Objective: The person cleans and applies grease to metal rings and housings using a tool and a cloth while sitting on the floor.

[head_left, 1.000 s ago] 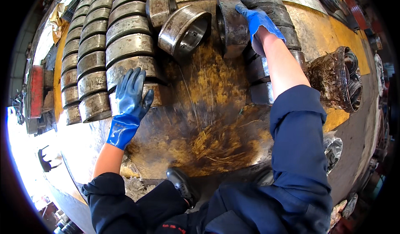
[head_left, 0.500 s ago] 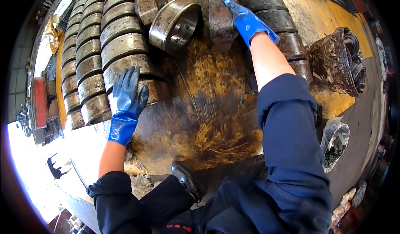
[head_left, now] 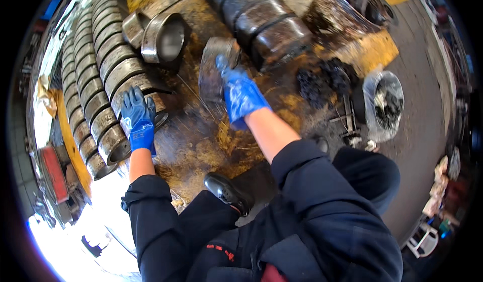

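My left hand (head_left: 137, 113), in a blue rubber glove, lies with stretched fingers against the near end of a row of worn steel rings (head_left: 123, 71). My right hand (head_left: 240, 93), gloved alike, grips a dark, dirty steel ring (head_left: 210, 73) standing on the stained table (head_left: 201, 146). Its thumb presses the outer wall; the other fingers are largely hidden by the hand. Beyond that ring, a shinier loose ring (head_left: 151, 43) leans beside a smaller ring (head_left: 133, 28).
A row of darker rings (head_left: 269, 23) lies farther right. A grimy container with rings (head_left: 334, 8) stands at the far right. Black greasy clumps (head_left: 322, 81) sit near a clear plastic bag (head_left: 370, 98) with dark contents. More ring rows (head_left: 90, 93) line the left side.
My right hand has brought the dark ring nearer and to the left, away from the dark row. My left hand stays at the left row's near end. The view has shifted right.
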